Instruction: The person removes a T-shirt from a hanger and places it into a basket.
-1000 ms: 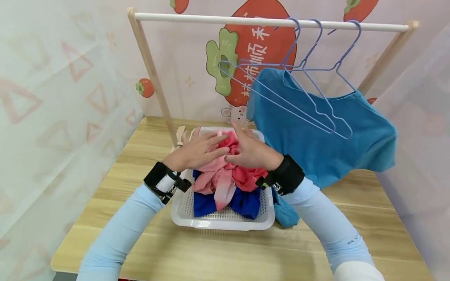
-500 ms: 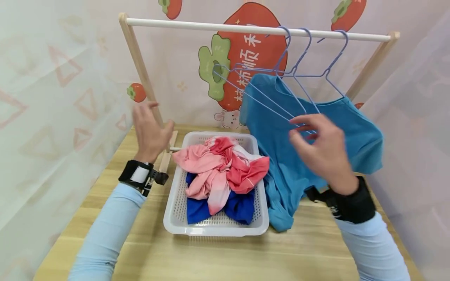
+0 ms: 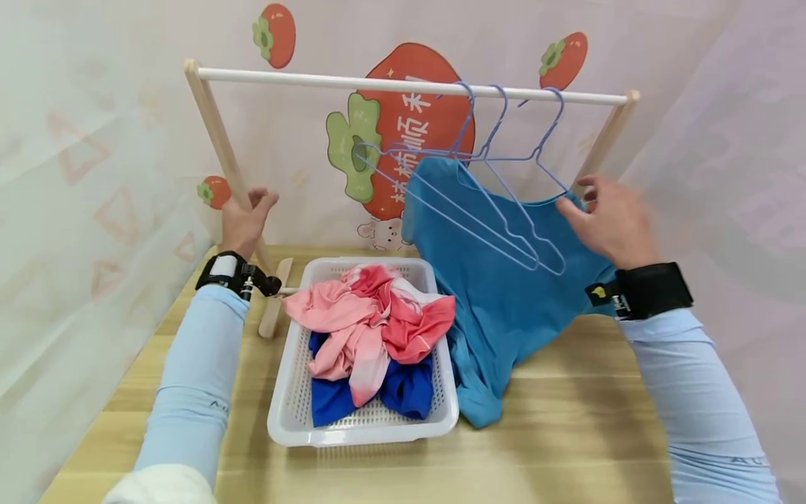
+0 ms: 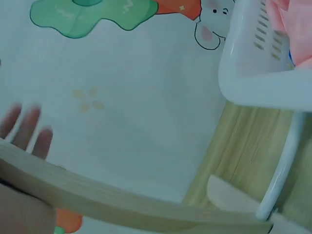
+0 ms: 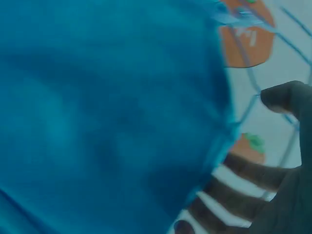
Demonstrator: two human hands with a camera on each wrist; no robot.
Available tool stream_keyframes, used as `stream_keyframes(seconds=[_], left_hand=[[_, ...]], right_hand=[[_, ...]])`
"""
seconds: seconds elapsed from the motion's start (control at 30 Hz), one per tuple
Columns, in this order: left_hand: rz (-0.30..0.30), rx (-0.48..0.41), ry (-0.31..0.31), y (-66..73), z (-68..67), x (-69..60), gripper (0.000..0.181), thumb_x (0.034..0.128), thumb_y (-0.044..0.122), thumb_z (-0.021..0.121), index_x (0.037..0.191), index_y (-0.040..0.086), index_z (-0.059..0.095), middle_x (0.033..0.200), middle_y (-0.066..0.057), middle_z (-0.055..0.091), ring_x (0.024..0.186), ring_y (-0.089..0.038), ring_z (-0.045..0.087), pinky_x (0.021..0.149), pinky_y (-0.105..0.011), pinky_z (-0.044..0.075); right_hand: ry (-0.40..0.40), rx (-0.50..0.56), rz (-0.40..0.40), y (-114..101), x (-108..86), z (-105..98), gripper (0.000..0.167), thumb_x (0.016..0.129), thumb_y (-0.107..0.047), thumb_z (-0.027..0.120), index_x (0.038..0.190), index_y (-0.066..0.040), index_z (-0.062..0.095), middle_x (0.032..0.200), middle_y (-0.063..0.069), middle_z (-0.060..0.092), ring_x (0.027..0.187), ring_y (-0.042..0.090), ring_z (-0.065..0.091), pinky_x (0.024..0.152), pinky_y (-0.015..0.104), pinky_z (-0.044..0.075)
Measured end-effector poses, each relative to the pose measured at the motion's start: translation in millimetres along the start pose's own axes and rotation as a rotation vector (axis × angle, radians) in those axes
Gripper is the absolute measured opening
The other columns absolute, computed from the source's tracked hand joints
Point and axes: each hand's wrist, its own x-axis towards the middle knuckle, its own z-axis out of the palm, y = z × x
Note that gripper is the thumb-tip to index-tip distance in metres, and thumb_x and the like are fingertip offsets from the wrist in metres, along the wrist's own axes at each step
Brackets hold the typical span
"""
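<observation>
In the head view my left hand [image 3: 244,222] is at the clothes rack's left wooden post [image 3: 217,133]. The left wrist view shows its blurred, fairly straight fingers [image 4: 30,127] extending past the post [image 4: 112,200]. My right hand [image 3: 613,220] is beside the right shoulder of a blue shirt [image 3: 504,280], which hangs from a purple hanger [image 3: 546,136] near the right post [image 3: 607,133]. In the right wrist view, its thumb [image 5: 285,97] is apart from the other fingers [image 5: 234,195], which reach to the shirt's edge; whether they touch it I cannot tell.
A white basket [image 3: 371,437] with pink, red [image 3: 403,325] and blue clothes [image 3: 334,399] stands on the wooden table [image 3: 535,448], left of the shirt's lower end. More purple hangers [image 3: 488,143] hang from the white rail [image 3: 352,82]. A wooden rack foot [image 3: 274,301] lies left of the basket.
Both hands have left the pink and red clothes and moved apart, left hand to the left post, right hand to the shirt's right shoulder. The head view has shifted, and the rack appears lower.
</observation>
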Motion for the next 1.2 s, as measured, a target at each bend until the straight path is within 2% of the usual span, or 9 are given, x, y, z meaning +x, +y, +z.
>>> stream_keyframes(seconds=[0.07,0.13,0.2,0.27,0.37,0.57,0.8,1.0,1.2], left_hand=[[-0.045,-0.142,0.004,-0.1,1.6,-1.3,0.025,0.0984,0.031,0.074,0.09,0.008,0.069,0.072,0.011,0.066,0.073,-0.003,0.063,0.074,-0.019,0.048],[-0.074,-0.23,0.035,0.4,3.3,-3.2,0.038,0.1012,0.028,0.071,0.069,0.011,0.06,0.052,0.01,0.055,0.051,-0.003,0.054,0.056,-0.017,0.043],[-0.09,-0.254,0.066,0.6,6.4,-2.5,0.046,0.1037,0.03,0.065,0.062,0.015,0.05,0.045,0.011,0.042,0.042,-0.005,0.044,0.047,-0.02,0.039],[-0.096,-0.188,0.093,0.4,11.1,2.5,0.046,0.1054,0.036,0.06,0.065,0.018,0.046,0.047,0.013,0.035,0.044,-0.006,0.034,0.048,-0.022,0.031],[-0.139,-0.109,0.126,-10.1,10.8,7.3,0.041,0.1056,0.043,0.056,0.075,0.019,0.044,0.055,0.012,0.032,0.054,-0.009,0.032,0.055,-0.025,0.03],[-0.179,-0.06,0.153,-17.0,10.6,15.8,0.034,0.1055,0.049,0.051,0.097,0.017,0.043,0.081,0.004,0.036,0.072,-0.014,0.036,0.072,-0.028,0.032],[-0.186,-0.061,0.144,-17.1,11.2,13.5,0.03,0.1061,0.048,0.048,0.104,0.018,0.043,0.089,0.002,0.036,0.077,-0.013,0.037,0.077,-0.029,0.032],[-0.161,-0.055,0.141,-20.4,11.6,12.8,0.029,0.1063,0.046,0.048,0.099,0.018,0.043,0.084,0.004,0.038,0.072,-0.011,0.038,0.073,-0.027,0.034],[-0.149,-0.061,0.125,-12.7,11.1,8.0,0.029,0.1069,0.046,0.047,0.1,0.018,0.043,0.084,0.002,0.036,0.072,-0.012,0.036,0.072,-0.026,0.032]], right_hand=[[-0.011,-0.008,-0.046,6.0,3.4,10.6,0.072,0.108,-0.056,0.045,0.157,-0.003,0.042,0.146,0.034,0.055,0.123,0.053,0.056,0.099,0.07,0.048],[0.012,-0.012,-0.109,10.9,5.3,19.7,0.067,0.109,-0.055,0.045,0.153,-0.003,0.047,0.136,0.033,0.062,0.114,0.051,0.06,0.092,0.065,0.051],[0.068,-0.02,-0.168,14.8,6.6,26.0,0.06,0.111,-0.05,0.046,0.145,-0.002,0.053,0.117,0.03,0.068,0.097,0.048,0.063,0.077,0.057,0.053],[0.156,-0.028,-0.208,16.8,8.6,28.9,0.051,0.111,-0.045,0.049,0.135,-0.001,0.059,0.093,0.026,0.066,0.079,0.041,0.06,0.061,0.046,0.044],[0.249,-0.004,-0.246,15.0,7.8,37.4,0.042,0.112,-0.038,0.051,0.124,0.0,0.064,0.076,0.02,0.059,0.067,0.036,0.056,0.055,0.039,0.032],[0.414,-0.019,-0.242,0.5,10.9,28.9,0.043,0.113,-0.032,0.049,0.116,0.004,0.072,0.079,0.024,0.066,0.068,0.039,0.062,0.059,0.038,0.036],[0.582,-0.094,-0.19,-6.8,16.0,-18.9,0.053,0.113,-0.04,0.045,0.112,0.005,0.073,0.085,0.029,0.067,0.077,0.049,0.064,0.062,0.047,0.036],[0.596,-0.242,-0.187,-4.0,8.9,-66.2,0.056,0.114,-0.039,0.042,0.117,0.008,0.072,0.1,0.036,0.07,0.089,0.057,0.064,0.069,0.063,0.044],[0.585,-0.292,-0.173,19.0,-20.7,-71.0,0.055,0.114,-0.035,0.042,0.117,0.012,0.07,0.101,0.039,0.066,0.088,0.059,0.06,0.077,0.068,0.046]])
